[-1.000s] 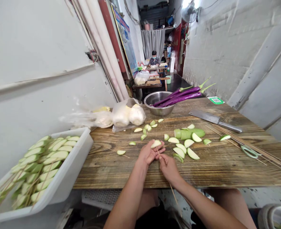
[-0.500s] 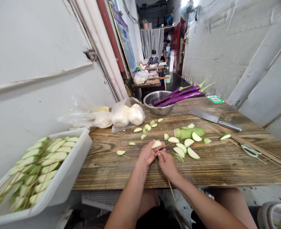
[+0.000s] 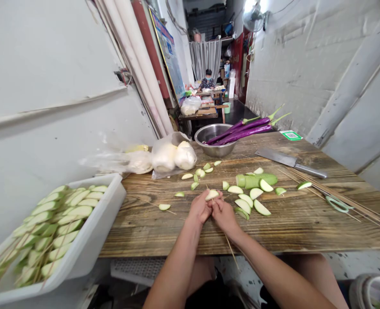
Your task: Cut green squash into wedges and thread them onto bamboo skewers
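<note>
Pale green-skinned vegetable slices, like courgette, lie about the wooden table [image 3: 293,227]. My left hand [image 3: 199,209] is closed around one slice [image 3: 212,195]. Close against it, my right hand [image 3: 223,216] pinches a thin wooden skewer [image 3: 231,246], whose tail slants down past the table's front edge. A tip pokes out just above the held slice. Several loose slices [image 3: 243,205] lie right of my hands, beside a partly cut courgette [image 3: 256,180]. One slice [image 3: 164,207] rests on a skewer to the left.
A white bin [image 3: 107,223] of skewered slices stands at left. Behind are bagged white vegetables [image 3: 164,156] and a steel bowl [image 3: 215,149] with purple eggplants [image 3: 241,131]. On the right lie a cleaver [image 3: 283,159], scissors [image 3: 338,203] and bare skewers [image 3: 344,195]. A person [image 3: 207,80] sits far back.
My right hand has shifted slightly up and left, closer to my left hand, and the skewer's tail has moved up with it. The skewer's tip now shows above the slice.
</note>
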`<state>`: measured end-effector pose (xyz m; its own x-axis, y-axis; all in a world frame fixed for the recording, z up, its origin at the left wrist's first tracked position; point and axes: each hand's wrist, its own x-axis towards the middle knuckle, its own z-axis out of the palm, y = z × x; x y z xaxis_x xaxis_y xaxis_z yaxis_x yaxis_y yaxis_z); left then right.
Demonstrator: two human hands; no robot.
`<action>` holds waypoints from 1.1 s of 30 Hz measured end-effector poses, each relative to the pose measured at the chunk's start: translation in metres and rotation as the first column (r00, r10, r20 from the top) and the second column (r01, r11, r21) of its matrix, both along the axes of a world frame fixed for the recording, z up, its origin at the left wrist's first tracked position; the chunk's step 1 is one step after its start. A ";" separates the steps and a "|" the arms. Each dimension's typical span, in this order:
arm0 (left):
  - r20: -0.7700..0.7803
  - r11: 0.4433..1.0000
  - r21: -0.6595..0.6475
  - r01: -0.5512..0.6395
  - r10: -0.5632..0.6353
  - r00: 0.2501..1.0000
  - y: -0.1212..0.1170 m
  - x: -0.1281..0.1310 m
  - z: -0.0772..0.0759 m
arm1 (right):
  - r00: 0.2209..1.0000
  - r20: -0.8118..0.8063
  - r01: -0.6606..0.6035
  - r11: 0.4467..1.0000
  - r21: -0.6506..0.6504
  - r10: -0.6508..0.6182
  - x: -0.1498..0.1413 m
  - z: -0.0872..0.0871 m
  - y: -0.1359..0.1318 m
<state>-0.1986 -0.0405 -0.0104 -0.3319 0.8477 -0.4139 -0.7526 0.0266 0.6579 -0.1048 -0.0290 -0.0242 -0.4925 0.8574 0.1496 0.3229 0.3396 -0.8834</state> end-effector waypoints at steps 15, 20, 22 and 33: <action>-0.056 0.999 -0.001 -0.044 0.044 0.997 -0.003 0.005 0.002 | 0.994 0.107 -0.015 0.997 0.077 0.006 0.007 0.006 -0.008; -0.076 1.000 -0.014 0.007 -0.008 0.997 -0.003 0.004 0.004 | 0.989 0.136 0.047 0.995 0.083 -0.058 -0.007 0.009 -0.003; -0.067 1.000 -0.025 0.012 -0.014 0.998 -0.003 0.003 0.004 | 0.988 0.140 0.060 0.994 0.090 -0.072 -0.011 0.009 -0.004; -0.377 0.993 0.064 0.103 -0.072 0.924 -0.017 0.015 0.012 | 0.994 -0.076 0.087 0.988 0.127 -0.078 0.049 0.028 -0.023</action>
